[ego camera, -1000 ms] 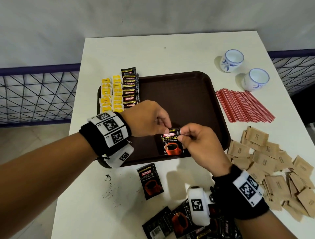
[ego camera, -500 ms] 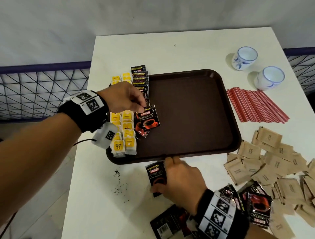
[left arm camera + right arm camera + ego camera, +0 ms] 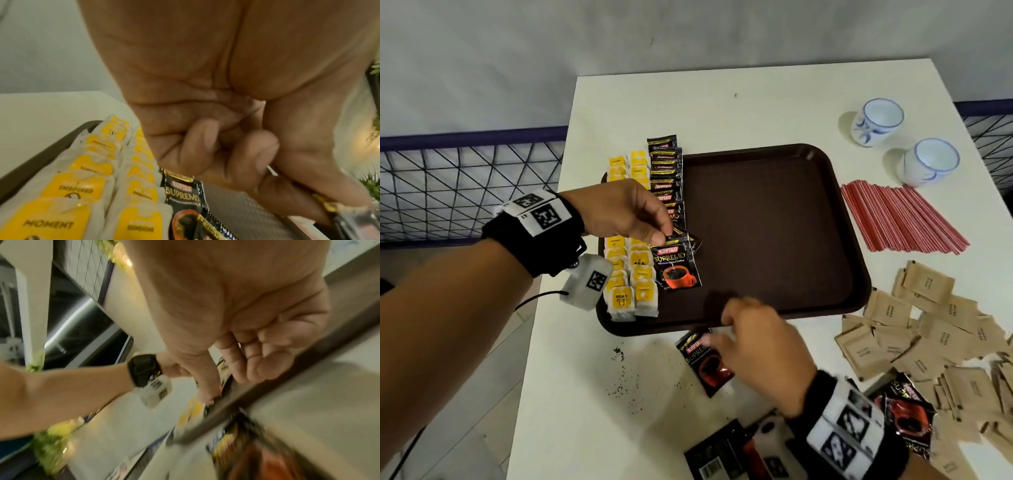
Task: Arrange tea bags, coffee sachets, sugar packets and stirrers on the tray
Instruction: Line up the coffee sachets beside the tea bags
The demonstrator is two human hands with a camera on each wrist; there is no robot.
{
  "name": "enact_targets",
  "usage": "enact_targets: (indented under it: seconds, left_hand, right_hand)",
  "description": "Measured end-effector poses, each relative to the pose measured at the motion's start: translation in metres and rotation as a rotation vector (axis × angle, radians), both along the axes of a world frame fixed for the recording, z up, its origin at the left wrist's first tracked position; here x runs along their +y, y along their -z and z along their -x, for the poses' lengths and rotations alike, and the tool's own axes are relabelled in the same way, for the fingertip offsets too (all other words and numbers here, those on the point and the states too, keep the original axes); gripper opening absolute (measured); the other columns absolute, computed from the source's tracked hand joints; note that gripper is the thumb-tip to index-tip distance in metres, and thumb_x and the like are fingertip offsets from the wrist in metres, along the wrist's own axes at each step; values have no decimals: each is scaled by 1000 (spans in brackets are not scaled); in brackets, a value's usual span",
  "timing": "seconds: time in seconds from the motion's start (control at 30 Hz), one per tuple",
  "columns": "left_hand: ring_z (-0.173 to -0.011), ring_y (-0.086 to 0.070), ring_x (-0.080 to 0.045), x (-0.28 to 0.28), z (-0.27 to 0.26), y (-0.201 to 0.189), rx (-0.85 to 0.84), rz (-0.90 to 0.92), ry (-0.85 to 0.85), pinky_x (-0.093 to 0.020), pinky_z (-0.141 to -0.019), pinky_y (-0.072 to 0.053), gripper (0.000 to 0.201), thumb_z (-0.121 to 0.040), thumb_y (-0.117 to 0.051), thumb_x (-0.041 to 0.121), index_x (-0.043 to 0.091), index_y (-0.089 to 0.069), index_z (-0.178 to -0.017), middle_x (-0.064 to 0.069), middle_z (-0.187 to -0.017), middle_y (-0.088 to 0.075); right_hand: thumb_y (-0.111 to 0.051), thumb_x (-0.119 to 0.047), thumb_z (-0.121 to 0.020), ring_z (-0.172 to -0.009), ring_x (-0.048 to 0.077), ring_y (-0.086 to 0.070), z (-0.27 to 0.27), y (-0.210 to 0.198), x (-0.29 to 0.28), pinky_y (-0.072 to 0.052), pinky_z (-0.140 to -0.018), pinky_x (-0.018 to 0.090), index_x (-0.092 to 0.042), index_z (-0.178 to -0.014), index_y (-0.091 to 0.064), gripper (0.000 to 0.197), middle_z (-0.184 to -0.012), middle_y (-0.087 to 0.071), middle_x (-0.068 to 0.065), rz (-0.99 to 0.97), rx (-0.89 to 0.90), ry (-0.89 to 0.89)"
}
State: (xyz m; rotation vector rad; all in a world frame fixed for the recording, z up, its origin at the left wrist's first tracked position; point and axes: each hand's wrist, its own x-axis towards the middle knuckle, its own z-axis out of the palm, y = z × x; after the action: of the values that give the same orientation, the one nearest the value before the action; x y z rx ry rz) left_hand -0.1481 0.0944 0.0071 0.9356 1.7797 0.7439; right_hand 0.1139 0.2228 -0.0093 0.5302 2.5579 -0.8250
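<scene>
Several loose coffee sachets [image 3: 726, 455] lie on the table [image 3: 592, 394] nearest the body, on the near side of the tray [image 3: 774, 240]. Just outside the tray's near rim, the right hand [image 3: 753, 346] comes down on one sachet [image 3: 703, 359]; its fingers look loosely bent over the packet, but motion blur hides whether they have closed on it. Inside the tray, by its left edge, the left hand [image 3: 619, 214] pinches the top of another sachet [image 3: 676, 267] between thumb and forefinger, setting it at the near end of the coffee row [image 3: 666, 178], beside two rows of yellow tea bags [image 3: 630, 277]. Right of the tray, sugar packets [image 3: 928, 342] lie in a heap on the table, with red stirrers [image 3: 897, 216] farther back and two cups [image 3: 904, 140] beyond them.

Coffee seems the step in hand. Next, the left hand probably needs to let go once the sachet lies flat and overlapped, while the right lifts its packet over the rim.
</scene>
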Motion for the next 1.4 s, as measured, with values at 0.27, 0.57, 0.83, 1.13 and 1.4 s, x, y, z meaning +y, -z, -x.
enact_targets:
  seconds: [0.27,0.57,0.83,1.13,1.4]
  left_hand:
    - [-80,-68,-15,-18,5,6,-50,-34,20,-25,-78,-56,49,-52,-81,69,33,-77,-85,-5,-87,-75]
    - [-81,-69,-10,-30,9,10,-86,-36,-21,-16,-74,-51,50,-52,-81,66,30,-78,-87,0,-87,-75]
    - [-81,-69,-8,-25,10,8,-5,52,-38,-14,-73,-50,17,-76,-76,18,32,-77,-85,3,-87,-75]
    - [-83,-69,-5,-4,9,6,110,84,-14,-16,-81,-52,18,-82,-76,14,30,-75,-90,8,-87,-75]
    - [-79,-64,5,8,4,10,288,73,-55,-3,-69,-44,14,-82,-77,16,25,-78,-93,10,-87,-74]
  right_hand:
    - [-69,-28,-88,-64,21,-70,93,36,30,-50,-61,22,-13,-79,-73,18,-67,-71,5,301,62,333]
    - [-65,-17,-88,-36,14,-58,119,46,16,-39,-39,17,-5,-70,-69,22,-57,-68,8,416,66,446]
    - [-63,-20,-92,-51,20,-66,141,42,27,-52,-48,24,-16,-69,-66,23,-72,-73,11,338,124,357]
    - [-70,-26,-87,-71,24,-71,157,45,28,-60,-69,36,-21,-66,-65,22,-70,-70,4,280,151,338]
    - [-68,-18,-88,-60,17,-69,158,49,28,-54,-52,29,-20,-66,-68,22,-61,-66,-5,280,179,362]
